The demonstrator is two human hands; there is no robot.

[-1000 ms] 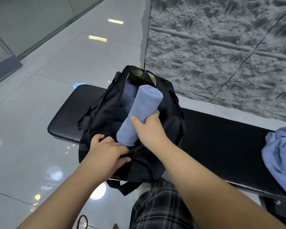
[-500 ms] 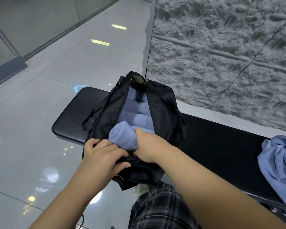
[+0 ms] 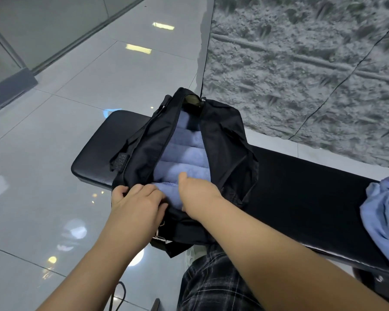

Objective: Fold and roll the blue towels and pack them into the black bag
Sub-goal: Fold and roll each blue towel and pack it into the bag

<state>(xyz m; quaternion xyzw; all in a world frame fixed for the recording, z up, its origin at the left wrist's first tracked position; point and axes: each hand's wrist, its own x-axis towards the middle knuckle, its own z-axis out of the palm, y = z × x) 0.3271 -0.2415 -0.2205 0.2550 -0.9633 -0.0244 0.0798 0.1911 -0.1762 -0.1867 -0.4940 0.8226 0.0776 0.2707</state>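
Black bag lies unzipped on the left end of a black padded bench, mouth facing up. Rolled blue towels are stacked side by side inside it, filling the opening from far end to near end. Nearest roll sits at the near end of the mouth, half covered by both hands. Left hand: fingers curled over the near left edge of the bag, gripping the fabric beside that roll. Right hand: on top of the nearest roll, thumb raised; its fingers are hidden, so grip cannot be told. Loose blue towels lie crumpled at the right end of the bench, well apart from the bag. Glossy tiled floor to the left; rough grey wall behind.
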